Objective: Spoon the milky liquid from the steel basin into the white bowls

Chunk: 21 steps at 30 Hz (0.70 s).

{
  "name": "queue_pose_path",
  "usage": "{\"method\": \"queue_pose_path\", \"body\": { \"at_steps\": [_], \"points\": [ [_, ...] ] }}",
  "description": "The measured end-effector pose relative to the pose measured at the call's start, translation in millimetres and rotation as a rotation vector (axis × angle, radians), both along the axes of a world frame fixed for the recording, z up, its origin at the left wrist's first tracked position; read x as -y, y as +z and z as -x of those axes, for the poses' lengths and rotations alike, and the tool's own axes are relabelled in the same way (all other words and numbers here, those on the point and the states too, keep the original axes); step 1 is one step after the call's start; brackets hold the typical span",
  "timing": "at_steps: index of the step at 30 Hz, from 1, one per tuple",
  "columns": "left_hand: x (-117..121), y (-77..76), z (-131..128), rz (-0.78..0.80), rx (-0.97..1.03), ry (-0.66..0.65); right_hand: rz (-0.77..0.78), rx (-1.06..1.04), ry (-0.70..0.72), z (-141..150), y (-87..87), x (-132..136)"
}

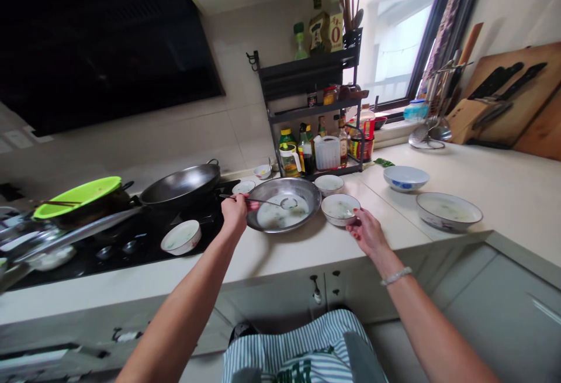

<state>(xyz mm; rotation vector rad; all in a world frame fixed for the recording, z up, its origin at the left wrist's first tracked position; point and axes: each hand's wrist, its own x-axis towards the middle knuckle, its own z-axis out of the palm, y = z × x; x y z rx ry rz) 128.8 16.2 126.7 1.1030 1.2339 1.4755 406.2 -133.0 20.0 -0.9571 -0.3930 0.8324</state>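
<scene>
My left hand [235, 217] is closed around the handle of a metal ladle [267, 202]. The ladle's bowl dips into pale soup with green bits in a wide steel basin [309, 219] on the counter. My right hand [368, 232] grips the rim of a small white bowl [336, 219] just right of the basin, and that bowl holds the same pale soup. Close behind it stands another filled bowl [329, 186]. A further small bowl [243, 189] sits behind the basin's left side, partly hidden by it.
A soup bowl [180, 240] stands on the black stove's edge, with a wok [184, 187] and a green colander [79, 197] behind. At right are a large soup bowl [449, 213] and a blue-patterned bowl [405, 180]. A spice rack [313, 115] and knife block [471, 120] stand at the back.
</scene>
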Motion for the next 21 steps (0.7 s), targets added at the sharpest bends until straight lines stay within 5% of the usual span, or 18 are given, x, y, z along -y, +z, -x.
{"method": "queue_pose_path", "body": {
  "at_steps": [21],
  "points": [
    [-6, -9.9, 4, -0.041, -0.059, -0.011, -0.006, 0.009, -0.003, 1, 1.5, 1]
  ]
}}
